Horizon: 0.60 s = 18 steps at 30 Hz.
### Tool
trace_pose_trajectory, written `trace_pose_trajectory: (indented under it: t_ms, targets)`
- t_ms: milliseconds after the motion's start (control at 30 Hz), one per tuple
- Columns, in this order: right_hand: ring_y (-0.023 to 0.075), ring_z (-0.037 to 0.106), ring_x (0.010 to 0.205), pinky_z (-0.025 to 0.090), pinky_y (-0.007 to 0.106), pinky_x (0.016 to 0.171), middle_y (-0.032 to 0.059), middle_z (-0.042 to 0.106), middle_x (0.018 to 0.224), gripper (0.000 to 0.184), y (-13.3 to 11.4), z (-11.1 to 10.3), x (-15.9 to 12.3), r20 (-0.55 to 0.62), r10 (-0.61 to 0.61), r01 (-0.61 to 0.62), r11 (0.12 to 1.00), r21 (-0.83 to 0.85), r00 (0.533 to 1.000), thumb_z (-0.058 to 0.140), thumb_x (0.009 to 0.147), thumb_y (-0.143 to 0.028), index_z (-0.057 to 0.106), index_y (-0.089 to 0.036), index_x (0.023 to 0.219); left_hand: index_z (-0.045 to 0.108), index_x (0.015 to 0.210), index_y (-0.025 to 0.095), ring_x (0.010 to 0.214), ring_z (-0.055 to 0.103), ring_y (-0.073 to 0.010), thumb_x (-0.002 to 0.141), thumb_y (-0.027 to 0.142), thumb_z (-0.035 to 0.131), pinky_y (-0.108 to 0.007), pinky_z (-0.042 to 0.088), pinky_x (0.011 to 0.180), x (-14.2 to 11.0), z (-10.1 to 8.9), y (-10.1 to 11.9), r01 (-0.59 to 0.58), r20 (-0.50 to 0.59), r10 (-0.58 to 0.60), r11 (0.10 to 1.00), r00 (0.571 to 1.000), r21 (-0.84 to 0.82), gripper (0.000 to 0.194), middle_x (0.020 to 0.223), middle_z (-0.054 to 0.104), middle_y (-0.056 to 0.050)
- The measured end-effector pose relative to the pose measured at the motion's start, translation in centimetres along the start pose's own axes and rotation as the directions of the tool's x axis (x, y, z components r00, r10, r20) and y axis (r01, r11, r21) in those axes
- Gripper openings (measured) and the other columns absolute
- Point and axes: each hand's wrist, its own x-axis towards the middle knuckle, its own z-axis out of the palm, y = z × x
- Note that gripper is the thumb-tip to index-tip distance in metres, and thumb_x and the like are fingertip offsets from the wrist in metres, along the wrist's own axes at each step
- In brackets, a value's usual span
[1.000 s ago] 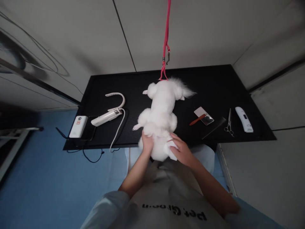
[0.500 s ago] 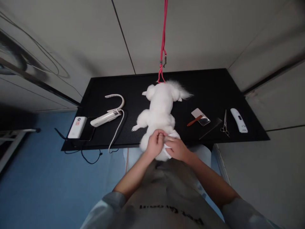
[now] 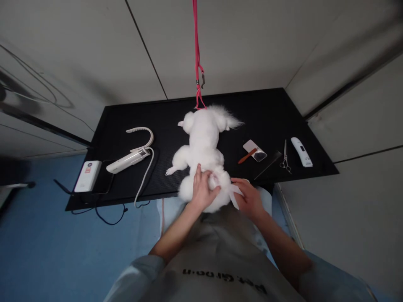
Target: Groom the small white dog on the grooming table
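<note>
A white fluffy dog (image 3: pixel 204 134) lies stretched out on the black grooming table (image 3: pixel 261 109), its head end nearest me. My left hand (image 3: pixel 203 188) rests on the dog's head with thumb and fingers spread beside a bared pinkish patch in the fur. Just right of the head, my right hand (image 3: pixel 248 199) pinches a white wipe (image 3: pixel 235 195), which hangs below its fingers. The wipe lies close to the fur; whether it touches I cannot tell.
Left of the dog lie white corded clippers (image 3: pixel 128 161), a white box-shaped device (image 3: pixel 88 176) and a dark phone-like slab (image 3: pixel 103 178). To the right are a slicker brush (image 3: pixel 252 153), a comb (image 3: pixel 268 165), scissors (image 3: pixel 285 158) and a white trimmer (image 3: pixel 301 152). A pink strap (image 3: pixel 197 46) hangs behind.
The hands have parted: my right hand has drawn the wipe off the head to the right, and my left hand has spread its fingers, baring the pinkish patch. The view has shifted slightly.
</note>
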Motion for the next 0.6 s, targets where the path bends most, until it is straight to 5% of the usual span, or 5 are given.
trace_pose_trajectory:
  t_ms: [133, 333, 467, 600]
  targets:
    - [0.025, 0.053, 0.12, 0.038, 0.043, 0.106, 0.0088, 0.061, 0.124, 0.033, -0.7, 0.0, 4.7, 0.28, -0.095, 0.071, 0.993, 0.094, 0.955, 0.054, 0.076, -0.016, 0.067, -0.021, 0.107, 0.057, 0.119, 0.014, 0.142, 0.024, -0.0377, 0.076, 0.033, 0.069, -0.051, 0.031, 0.11, -1.1, 0.4, -0.6, -0.048, 0.034, 0.048, 0.999, 0.998, 0.01, 0.049, 0.154, 0.02, -0.023]
    - [0.0217, 0.061, 0.101, 0.046, 0.039, 0.094, 0.0063, 0.064, 0.104, 0.037, 2.5, 3.4, 4.9, 0.306, 0.186, -0.299, 0.876, 0.378, 0.934, 0.066, 0.069, -0.024, 0.057, -0.017, 0.104, 0.068, 0.097, 0.013, 0.143, 0.026, -0.03, 0.088, 0.03, 0.054, -0.044, 0.034, 0.111, -2.1, -0.6, -2.6, -0.088, 0.063, 0.095, 0.99, 0.994, -0.108, 0.024, 0.153, 0.026, -0.02]
    - [0.022, 0.061, 0.098, 0.047, 0.04, 0.092, 0.0063, 0.063, 0.108, 0.051, 2.5, 6.0, 2.6, 0.266, 0.286, -0.382, 0.799, 0.465, 0.921, 0.073, 0.062, -0.025, 0.055, -0.018, 0.11, 0.07, 0.088, 0.014, 0.138, 0.035, -0.0334, 0.084, 0.028, 0.059, -0.047, 0.04, 0.106, -2.2, -5.5, -1.8, -0.07, 0.156, 0.077, 0.996, 0.985, -0.053, 0.019, 0.149, 0.034, -0.02]
    - [0.0219, 0.063, 0.098, 0.05, 0.038, 0.088, 0.0071, 0.064, 0.11, 0.059, 0.4, 9.7, 1.1, 0.237, 0.302, -0.382, 0.778, 0.499, 0.923, 0.074, 0.064, -0.028, 0.051, -0.019, 0.118, 0.068, 0.088, 0.018, 0.108, 0.061, -0.0236, 0.089, 0.027, 0.052, -0.039, 0.049, 0.095, -2.3, -10.2, 1.8, -0.108, -0.057, 0.103, 0.989, 0.993, -0.103, 0.018, 0.114, 0.066, -0.012]
